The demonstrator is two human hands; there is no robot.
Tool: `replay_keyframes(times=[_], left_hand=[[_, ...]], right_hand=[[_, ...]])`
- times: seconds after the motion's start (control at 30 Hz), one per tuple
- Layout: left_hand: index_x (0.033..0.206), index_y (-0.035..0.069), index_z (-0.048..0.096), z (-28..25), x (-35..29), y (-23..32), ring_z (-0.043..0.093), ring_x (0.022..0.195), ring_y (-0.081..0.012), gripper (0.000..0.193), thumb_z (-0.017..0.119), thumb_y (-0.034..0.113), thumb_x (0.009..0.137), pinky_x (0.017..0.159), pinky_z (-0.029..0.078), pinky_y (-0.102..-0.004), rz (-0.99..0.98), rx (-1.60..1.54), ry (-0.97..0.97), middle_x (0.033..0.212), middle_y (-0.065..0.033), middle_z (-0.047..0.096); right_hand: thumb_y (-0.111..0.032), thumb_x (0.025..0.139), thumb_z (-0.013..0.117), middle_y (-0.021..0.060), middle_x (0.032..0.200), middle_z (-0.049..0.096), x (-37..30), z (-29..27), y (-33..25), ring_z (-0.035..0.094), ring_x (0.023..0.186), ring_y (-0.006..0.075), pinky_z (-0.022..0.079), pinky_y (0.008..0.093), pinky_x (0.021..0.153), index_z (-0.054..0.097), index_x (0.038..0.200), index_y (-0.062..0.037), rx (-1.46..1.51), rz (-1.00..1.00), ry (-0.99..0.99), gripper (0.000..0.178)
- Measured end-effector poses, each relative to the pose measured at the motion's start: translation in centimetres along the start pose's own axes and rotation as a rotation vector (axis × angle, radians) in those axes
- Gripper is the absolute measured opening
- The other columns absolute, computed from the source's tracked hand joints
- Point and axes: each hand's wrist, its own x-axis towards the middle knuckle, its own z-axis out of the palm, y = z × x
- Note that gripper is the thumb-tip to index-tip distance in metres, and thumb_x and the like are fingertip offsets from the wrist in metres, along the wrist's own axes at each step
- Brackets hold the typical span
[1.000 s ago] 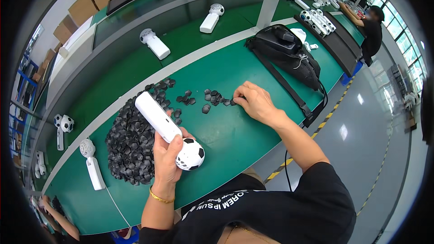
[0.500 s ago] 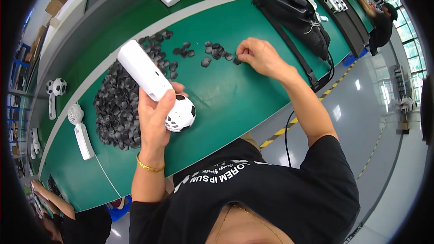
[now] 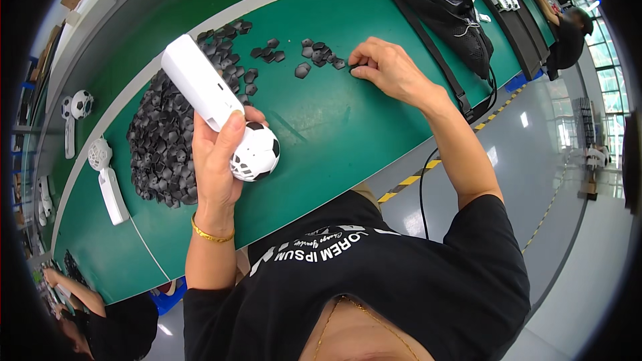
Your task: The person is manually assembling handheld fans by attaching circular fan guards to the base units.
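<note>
My left hand (image 3: 217, 154) is wrapped around a white handheld fan (image 3: 194, 77) whose round head looks like a black-and-white football. The handle slants up and to the left, and the football head (image 3: 256, 152) sticks out past my thumb. Further right, my right hand (image 3: 388, 70) is closed in a pinch over the green table. Between its thumb and fingertips is a small black pentagon piece (image 3: 354, 67), mostly covered by the fingers. Just left of those fingertips lies a small group of black pentagon pieces (image 3: 319, 53).
A large heap of black pentagon pieces (image 3: 160, 147) lies beside my left hand. Another white fan (image 3: 110, 187) rests on the table (image 3: 321, 120) at the left. A black bag (image 3: 441, 13) with a strap lies at the far right. Co-workers sit at the lower left and upper right.
The whole view has shifted slightly. My right fingertips have closed on the black pentagon piece, which lay under them before. My left hand keeps its hold on the fan.
</note>
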Motion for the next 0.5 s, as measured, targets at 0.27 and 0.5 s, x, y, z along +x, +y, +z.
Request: replay_keyframes(times=[0.27, 0.5], left_hand=[[0.119, 0.004, 0.040, -0.2, 0.3, 0.1, 0.064, 0.081, -0.0180, 0.037, 0.060, 0.019, 0.093, 0.066, 0.055, -0.0289, -0.005, -0.053, 0.057, 0.094, -0.0144, 0.063], [0.121, 0.002, 0.040, -0.2, 0.0, 0.1, 0.064, 0.083, -0.0172, 0.040, 0.060, 0.024, 0.095, 0.068, 0.055, -0.0290, 0.000, -0.050, 0.043, 0.097, -0.0128, 0.062]], right_hand=[[-0.008, 0.085, 0.069, 0.0004, 0.074, 0.058, -0.6, -0.1, -5.1, 0.054, 0.065, 0.0069, 0.046, 0.0241, 0.056, 0.063, 0.095, -0.0013, 0.334, 0.180, -0.124, 0.013], [-0.006, 0.087, 0.067, -0.0010, 0.077, 0.059, -1.2, 0.7, -11.5, 0.055, 0.064, 0.0049, 0.044, 0.0180, 0.050, 0.065, 0.100, -0.0010, 0.923, 0.186, -0.422, 0.014]])
